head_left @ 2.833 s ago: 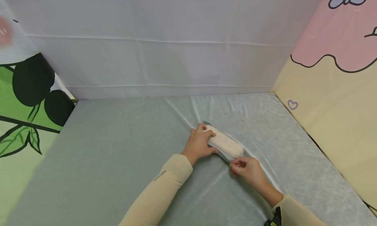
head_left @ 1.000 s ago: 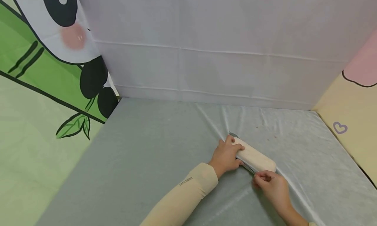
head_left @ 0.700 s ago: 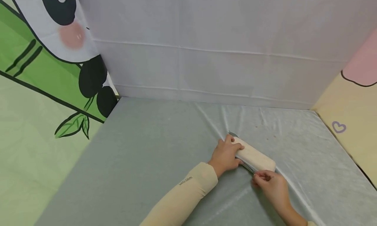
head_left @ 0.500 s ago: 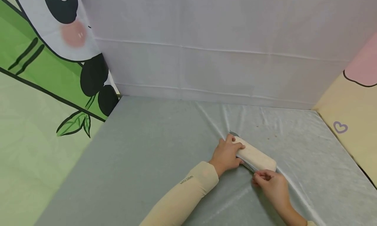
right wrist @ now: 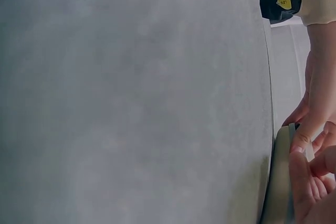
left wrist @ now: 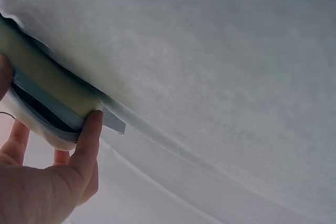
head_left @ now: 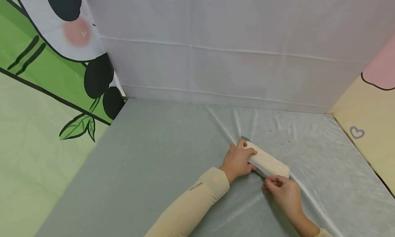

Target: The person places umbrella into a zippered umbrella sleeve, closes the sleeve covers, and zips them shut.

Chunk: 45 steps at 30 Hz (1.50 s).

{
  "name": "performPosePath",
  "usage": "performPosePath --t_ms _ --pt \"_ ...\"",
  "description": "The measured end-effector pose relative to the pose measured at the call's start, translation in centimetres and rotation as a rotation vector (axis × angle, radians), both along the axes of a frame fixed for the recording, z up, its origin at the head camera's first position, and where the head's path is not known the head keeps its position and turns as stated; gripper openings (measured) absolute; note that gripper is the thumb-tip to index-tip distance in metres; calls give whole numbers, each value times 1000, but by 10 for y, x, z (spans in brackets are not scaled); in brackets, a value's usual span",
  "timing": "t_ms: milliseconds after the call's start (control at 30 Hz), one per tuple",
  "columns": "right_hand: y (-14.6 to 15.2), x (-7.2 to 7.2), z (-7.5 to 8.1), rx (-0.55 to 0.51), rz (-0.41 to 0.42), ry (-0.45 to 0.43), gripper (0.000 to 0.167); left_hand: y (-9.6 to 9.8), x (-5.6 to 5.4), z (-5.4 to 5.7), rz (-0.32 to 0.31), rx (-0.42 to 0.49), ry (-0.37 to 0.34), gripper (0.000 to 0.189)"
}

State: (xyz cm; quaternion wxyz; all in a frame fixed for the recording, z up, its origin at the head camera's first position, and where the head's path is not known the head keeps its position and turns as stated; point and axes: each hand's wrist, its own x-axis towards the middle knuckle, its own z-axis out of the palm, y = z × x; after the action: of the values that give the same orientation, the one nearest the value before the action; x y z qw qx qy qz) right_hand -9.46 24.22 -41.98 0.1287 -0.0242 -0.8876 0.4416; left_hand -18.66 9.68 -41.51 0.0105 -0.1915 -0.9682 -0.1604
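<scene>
A cream pencil case (head_left: 270,161) with a grey zipper band lies slantwise on the grey cloth. My left hand (head_left: 237,160) grips its far-left end, fingers over the top and thumb at the near side. In the left wrist view, the case's zipper (left wrist: 44,103) shows a dark gap between its edges, and a grey fabric tab (left wrist: 114,121) sticks out past the thumb. With thumb and forefinger, my right hand (head_left: 285,194) pinches the zipper edge near the case's right end. Those fingertips hide whatever small part they hold.
The grey cloth-covered table (head_left: 154,154) stretches around the case, with creases and a few small specks. A white-grey wall sheet (head_left: 216,58) rises behind it. Printed panels stand at left and right.
The head view has shifted, so case and hands sit further right than at first. My right fingertips have moved slightly along the zipper side toward the left hand. Both hands keep their hold.
</scene>
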Motion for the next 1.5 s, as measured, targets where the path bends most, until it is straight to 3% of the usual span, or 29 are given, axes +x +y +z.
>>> performPosePath --t_ms 133,467,800,1500 --pt "0 -1 0 9 0 12 8 1 0 0 -5 10 -5 47" --pt "-2 -3 -1 15 -20 -71 8 -2 0 3 -7 9 -11 48" --pt "-3 -2 0 11 -15 -41 6 -1 3 6 -3 17 -30 46" --pt "-14 -8 -1 3 -15 -51 9 -4 2 2 -13 -7 -3 46"
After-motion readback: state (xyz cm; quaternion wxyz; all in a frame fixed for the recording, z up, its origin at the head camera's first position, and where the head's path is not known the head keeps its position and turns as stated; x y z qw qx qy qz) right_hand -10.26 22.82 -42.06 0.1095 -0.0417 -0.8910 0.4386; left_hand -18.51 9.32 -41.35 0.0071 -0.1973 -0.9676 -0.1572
